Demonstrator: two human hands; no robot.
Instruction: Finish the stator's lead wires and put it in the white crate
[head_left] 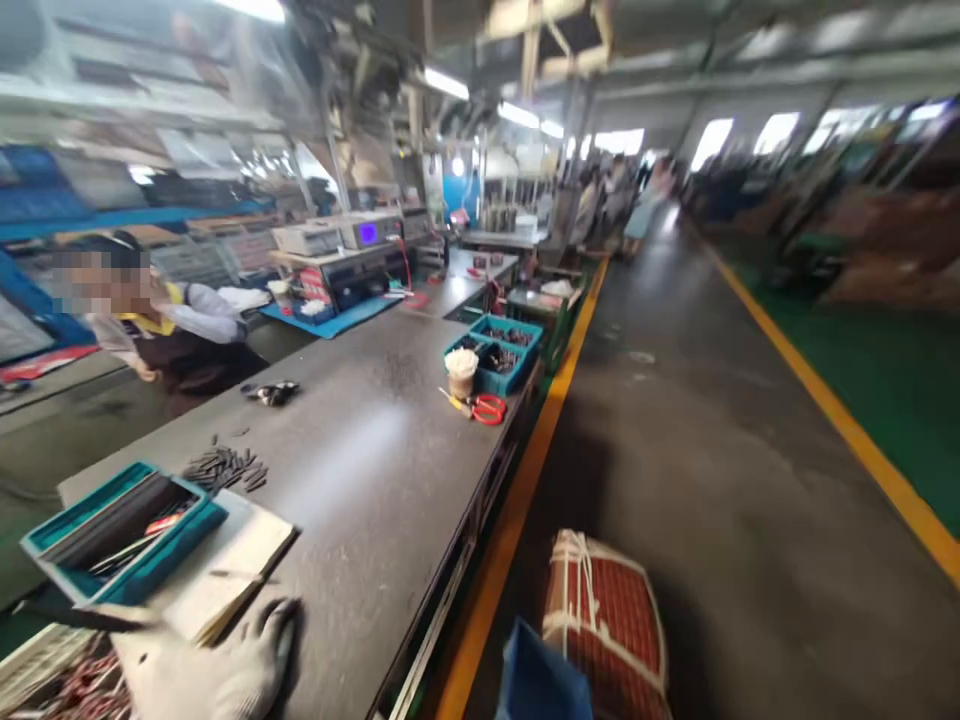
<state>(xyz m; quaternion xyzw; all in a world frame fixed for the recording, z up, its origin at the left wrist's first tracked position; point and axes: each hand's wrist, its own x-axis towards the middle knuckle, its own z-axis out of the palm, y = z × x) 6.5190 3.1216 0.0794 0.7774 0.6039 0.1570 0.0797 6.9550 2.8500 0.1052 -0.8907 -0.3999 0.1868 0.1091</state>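
Note:
Neither of my hands can be made out. On the near left corner of the table lies a white knit work glove (pixel 217 665) with grey-coated fingers; no arm shows leading to it. Right behind it is an open notebook (pixel 232 560) with a pen on the page. Beside the notebook stands a teal bin (pixel 150 545) holding dark strips and a few tools. A loose pile of short dark pieces (pixel 225 468) lies just past the bin. At the lower left edge, a light tray (pixel 30 655) holds small reddish parts.
Farther along the table (pixel 360 510) are teal divided bins (pixel 517 375), a cup of white material (pixel 461 372) and red-handled scissors (pixel 489 408). A co-worker (pixel 172 320) sits across. On the aisle floor stand a strapped reddish bundle (pixel 607 620) and a blue container (pixel 540 680).

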